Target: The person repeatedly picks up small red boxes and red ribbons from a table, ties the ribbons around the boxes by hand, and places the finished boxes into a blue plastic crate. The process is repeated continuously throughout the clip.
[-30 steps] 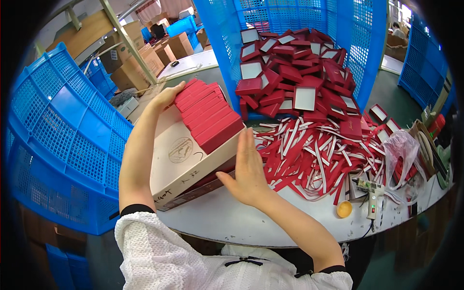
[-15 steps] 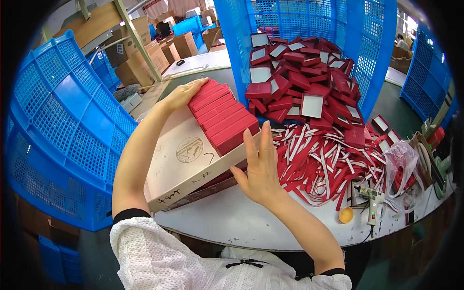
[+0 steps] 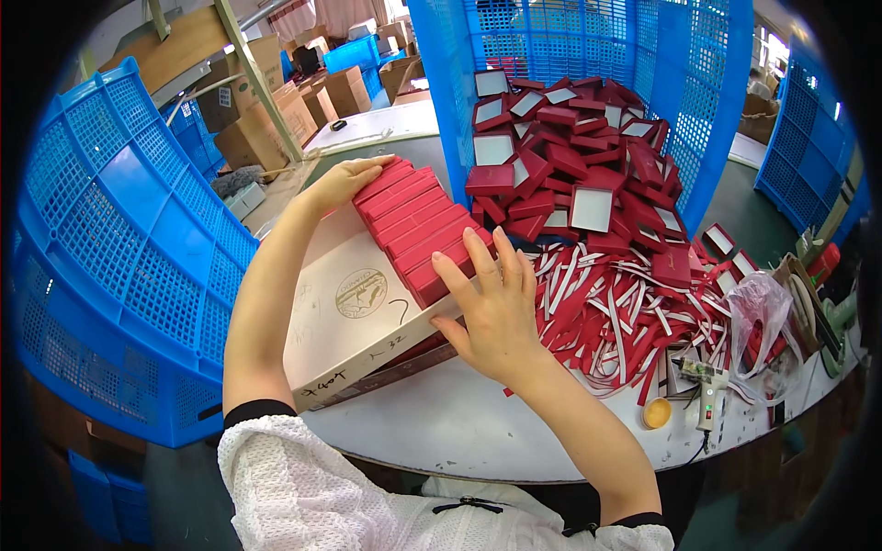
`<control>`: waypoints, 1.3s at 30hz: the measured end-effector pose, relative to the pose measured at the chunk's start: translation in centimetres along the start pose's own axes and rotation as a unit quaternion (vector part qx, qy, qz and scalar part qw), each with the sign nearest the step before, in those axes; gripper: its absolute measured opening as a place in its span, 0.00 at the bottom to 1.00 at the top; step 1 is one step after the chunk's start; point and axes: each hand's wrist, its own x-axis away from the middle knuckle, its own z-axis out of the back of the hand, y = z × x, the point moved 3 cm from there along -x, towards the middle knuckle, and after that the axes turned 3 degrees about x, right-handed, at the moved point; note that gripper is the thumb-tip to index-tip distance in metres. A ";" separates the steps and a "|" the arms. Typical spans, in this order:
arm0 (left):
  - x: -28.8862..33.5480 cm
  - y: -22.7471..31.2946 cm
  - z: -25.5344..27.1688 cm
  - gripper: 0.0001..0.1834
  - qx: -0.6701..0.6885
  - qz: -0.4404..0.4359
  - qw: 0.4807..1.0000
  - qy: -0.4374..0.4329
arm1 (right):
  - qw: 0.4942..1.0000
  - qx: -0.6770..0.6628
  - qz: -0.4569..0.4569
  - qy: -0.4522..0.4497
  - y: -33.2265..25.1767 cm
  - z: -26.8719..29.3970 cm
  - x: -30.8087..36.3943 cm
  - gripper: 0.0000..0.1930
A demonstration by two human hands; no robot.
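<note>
1. Two bare hands are at a row of red boxes (image 3: pixel 418 225) in the head view; the row stands packed face to face in a shallow cream tray (image 3: pixel 322 335), along its right side.
2. The left hand (image 3: pixel 354 182) reaches over to the far end of the row. Its fingers lie close together there, bent over the last box; the thumb is hidden, so I cannot tell whether it grips.
3. The right hand (image 3: pixel 501 317) is at the near end, its fingers spread apart. The index and middle fingertips overlap the nearest box, and the thumb is at the tray's near wall; whether they press cannot be told.
4. The tray sits at a slant on the white table (image 3: pixel 404 432), a round emblem and handwriting showing on it.
5. Right of the tray spreads a pile of red and white ribbons (image 3: pixel 606 321). Behind it, a tall blue crate (image 3: pixel 450 129) holds a heap of dark red boxes (image 3: pixel 570 151), some showing pale insides.
6. Farther right are a glue gun (image 3: pixel 707 395), a yellow cup (image 3: pixel 657 413) and a clear plastic bag (image 3: pixel 758 312).
</note>
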 end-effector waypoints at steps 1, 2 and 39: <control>-0.1 0.0 0.0 0.18 -0.039 -0.020 0.999 0.008 | 1.000 -0.001 -0.001 0.001 0.0 -0.1 0.0 0.36; -0.3 -0.1 0.1 0.18 -0.063 -0.040 0.997 0.008 | 1.000 0.002 -0.003 0.001 0.1 0.0 0.0 0.36; 7.9 3.8 -9.2 0.32 0.509 0.089 0.836 0.183 | 0.957 -0.220 -0.181 -0.061 1.2 -5.8 -0.5 0.52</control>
